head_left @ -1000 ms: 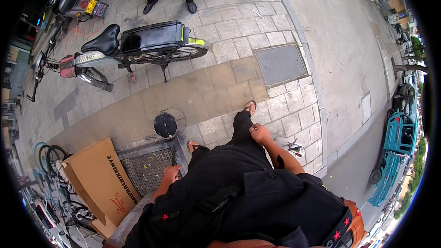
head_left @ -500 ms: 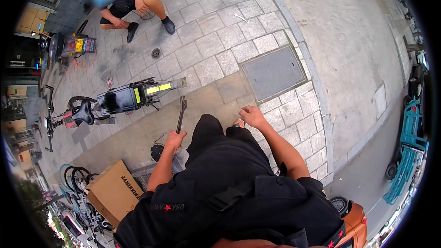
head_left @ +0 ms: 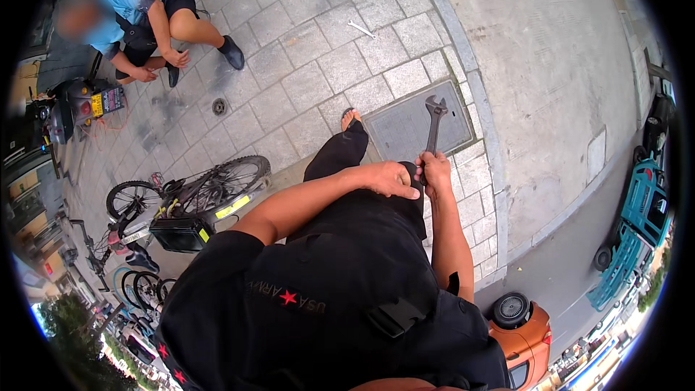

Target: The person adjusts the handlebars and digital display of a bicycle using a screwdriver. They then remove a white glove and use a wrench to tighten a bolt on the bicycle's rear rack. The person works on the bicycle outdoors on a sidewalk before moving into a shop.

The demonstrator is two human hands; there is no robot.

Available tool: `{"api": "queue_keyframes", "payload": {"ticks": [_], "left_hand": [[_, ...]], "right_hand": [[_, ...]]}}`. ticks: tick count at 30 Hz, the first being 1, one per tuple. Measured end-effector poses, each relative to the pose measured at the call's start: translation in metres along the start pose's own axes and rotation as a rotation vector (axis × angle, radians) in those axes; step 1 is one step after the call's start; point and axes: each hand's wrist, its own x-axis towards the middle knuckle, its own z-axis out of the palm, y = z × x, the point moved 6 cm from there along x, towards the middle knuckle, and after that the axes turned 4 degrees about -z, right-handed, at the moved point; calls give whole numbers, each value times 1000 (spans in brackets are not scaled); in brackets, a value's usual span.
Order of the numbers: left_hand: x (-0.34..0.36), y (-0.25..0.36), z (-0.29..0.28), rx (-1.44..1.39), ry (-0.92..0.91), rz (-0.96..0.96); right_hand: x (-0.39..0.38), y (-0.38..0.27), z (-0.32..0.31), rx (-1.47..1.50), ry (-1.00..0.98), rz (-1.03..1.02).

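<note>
My right hand [head_left: 436,174] is closed round the lower handle of a dark adjustable wrench [head_left: 433,136]. The wrench stands out ahead of the hand, its jaw end over a grey cover plate in the paving. My left hand [head_left: 389,178] has crossed in front of my body and is beside the right one, near the handle's lower end. Its fingers point loosely to the right, and I see nothing held in them. Below both hands are my black trousers, and one sandalled foot [head_left: 350,119] is on the paving ahead.
A person in blue [head_left: 130,0] squats at the far left. A bicycle [head_left: 181,206] with a black box is left of me. A light-coloured spanner [head_left: 361,28] lies on the paving beyond the cover plate [head_left: 391,134]. Right of the kerb [head_left: 469,65], an orange car [head_left: 532,344] stands nearby.
The wrench has passed from my left hand to my right. My left hand has swung across to the right, and my body has turned and stepped forward. The squatting person's hands have moved closer together.
</note>
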Motion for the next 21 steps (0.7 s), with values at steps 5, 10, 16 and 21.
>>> {"api": "queue_keyframes", "payload": {"ticks": [5, 10, 16, 21], "left_hand": [[39, 25, -124, -154, 262, 3], [72, 0, -258, -286, 620, -175], [155, -61, -387, -335, 888, -368], [281, -150, -487, 286, 1327, -497]], "right_hand": [[74, -38, -54, 117, 224, 173], [163, -44, -78, -50, 219, 139], [233, -109, -70, -739, 255, -299], [282, -117, -40, -807, 275, -150]]}}
